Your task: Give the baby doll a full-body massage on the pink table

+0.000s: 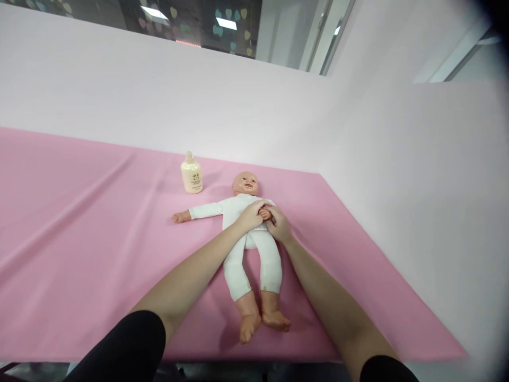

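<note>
A baby doll (271, 265) with a white cloth body lies on its back, head toward the wall and feet toward me. My left hand (252, 215) reaches across the doll's chest and is closed round the doll's hand (265, 214) on the right side. From the other side my right hand (280, 225) is closed on that same doll hand, its fingers partly hidden. The doll's other arm (207, 210) stretches out to the left on the pink sheet.
A cream-coloured lotion bottle (192, 178) stands upright, left of the doll's head. The pink sheet (99, 254) covers the table, with creases at the left. White walls (159, 95) rise behind and at the right; a window (191, 24) with heart stickers is above.
</note>
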Demonstrator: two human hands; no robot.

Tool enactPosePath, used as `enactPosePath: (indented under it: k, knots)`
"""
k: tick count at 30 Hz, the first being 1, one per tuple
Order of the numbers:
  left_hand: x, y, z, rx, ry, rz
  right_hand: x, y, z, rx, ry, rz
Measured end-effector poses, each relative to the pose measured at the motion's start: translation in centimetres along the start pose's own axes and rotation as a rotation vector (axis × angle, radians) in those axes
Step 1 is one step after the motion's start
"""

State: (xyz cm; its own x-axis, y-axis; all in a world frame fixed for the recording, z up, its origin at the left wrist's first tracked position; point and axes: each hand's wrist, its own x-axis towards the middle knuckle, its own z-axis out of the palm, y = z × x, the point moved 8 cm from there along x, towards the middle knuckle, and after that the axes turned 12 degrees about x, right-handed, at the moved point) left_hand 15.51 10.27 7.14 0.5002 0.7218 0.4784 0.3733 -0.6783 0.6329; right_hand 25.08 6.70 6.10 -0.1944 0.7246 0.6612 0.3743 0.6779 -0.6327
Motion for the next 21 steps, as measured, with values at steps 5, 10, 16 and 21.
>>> enactPosePath:
  k: [5, 10, 16, 21]
  knots:
    - [0.01, -0.10, 0.14, -0.018, -0.002, 0.000, -0.04, -0.09, 0.07, -0.011, -0.017, -0.012]
    - [-0.01, -0.07, 0.12, -0.033, -0.002, 0.009, 0.00, -0.15, 0.08, -0.011, -0.022, -0.019]
    - [0.07, -0.43, 0.17, -0.048, 0.014, 0.006, 0.00, -0.05, 0.08, -0.016, -0.020, -0.012]
    - [0.09, -0.38, 0.17, -0.053, 0.014, 0.012, 0.03, -0.22, 0.14, -0.009, -0.023, -0.026]
